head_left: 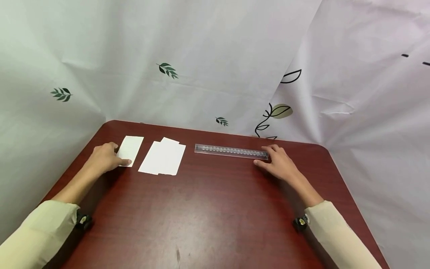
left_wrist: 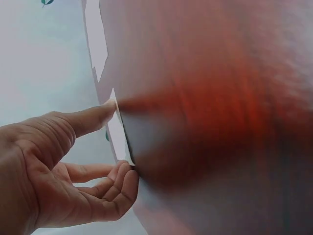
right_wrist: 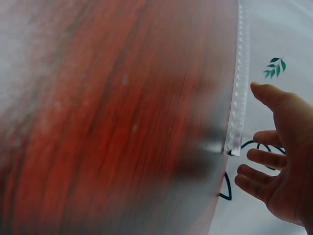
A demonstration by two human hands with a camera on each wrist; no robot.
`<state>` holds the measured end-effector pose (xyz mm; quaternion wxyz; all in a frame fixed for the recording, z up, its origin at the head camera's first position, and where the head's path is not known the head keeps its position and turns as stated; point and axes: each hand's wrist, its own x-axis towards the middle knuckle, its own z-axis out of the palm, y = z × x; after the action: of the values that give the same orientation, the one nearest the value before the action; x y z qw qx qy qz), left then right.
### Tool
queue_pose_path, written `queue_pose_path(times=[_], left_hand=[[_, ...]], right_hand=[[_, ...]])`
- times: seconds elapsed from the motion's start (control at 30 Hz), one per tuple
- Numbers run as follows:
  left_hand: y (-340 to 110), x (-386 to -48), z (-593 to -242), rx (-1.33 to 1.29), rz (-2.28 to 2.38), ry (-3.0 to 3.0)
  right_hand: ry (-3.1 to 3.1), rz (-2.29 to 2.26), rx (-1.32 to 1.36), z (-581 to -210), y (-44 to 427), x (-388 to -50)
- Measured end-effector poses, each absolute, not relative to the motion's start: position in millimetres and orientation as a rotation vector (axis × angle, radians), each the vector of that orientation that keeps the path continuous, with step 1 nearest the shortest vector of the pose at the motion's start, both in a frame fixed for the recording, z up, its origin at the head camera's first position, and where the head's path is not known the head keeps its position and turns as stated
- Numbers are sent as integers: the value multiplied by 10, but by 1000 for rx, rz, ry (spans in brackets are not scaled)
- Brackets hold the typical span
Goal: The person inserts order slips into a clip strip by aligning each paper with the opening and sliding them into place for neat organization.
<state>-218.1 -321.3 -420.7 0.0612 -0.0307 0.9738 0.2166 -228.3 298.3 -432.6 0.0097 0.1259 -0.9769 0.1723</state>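
Observation:
In the head view a white card (head_left: pixel 130 149) lies at the table's left, and the left hand (head_left: pixel 106 158) holds it at its sides between thumb and fingers. The left wrist view shows that hand (left_wrist: pixel 83 166) with thumb and fingertips at the ends of the white card (left_wrist: pixel 118 134). A clear plastic strip with a row of round bumps (head_left: pixel 228 150) lies near the back edge. Around its right end, the right hand (head_left: pixel 277 162) has its fingers spread. In the right wrist view this hand (right_wrist: pixel 288 156) is beside the clear strip (right_wrist: pixel 237 98), fingers loosely bent, gripping nothing.
Several overlapping white cards (head_left: pixel 162 157) lie between the left hand and the clear strip. The dark red table (head_left: pixel 201 216) has rounded back corners. Behind and beside it hangs a pale cloth (head_left: pixel 208 56) with leaf prints.

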Motion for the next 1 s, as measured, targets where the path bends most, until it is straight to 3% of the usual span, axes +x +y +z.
queue_pose_path(times=[0.57,0.77,1.0], left_hand=[[-3191,-2255,-4137,-162,652,2871],[-3193,-2263,-4132,-146,640,2867],[-3195,-2267,-4147,-148,654,2865]], right_hand=[[-2885,527,549,-4506,2906,-2500],[-2831,464,533,-4829,3067,-2729],[-2758,538,581,-4725,3027,-2630]])
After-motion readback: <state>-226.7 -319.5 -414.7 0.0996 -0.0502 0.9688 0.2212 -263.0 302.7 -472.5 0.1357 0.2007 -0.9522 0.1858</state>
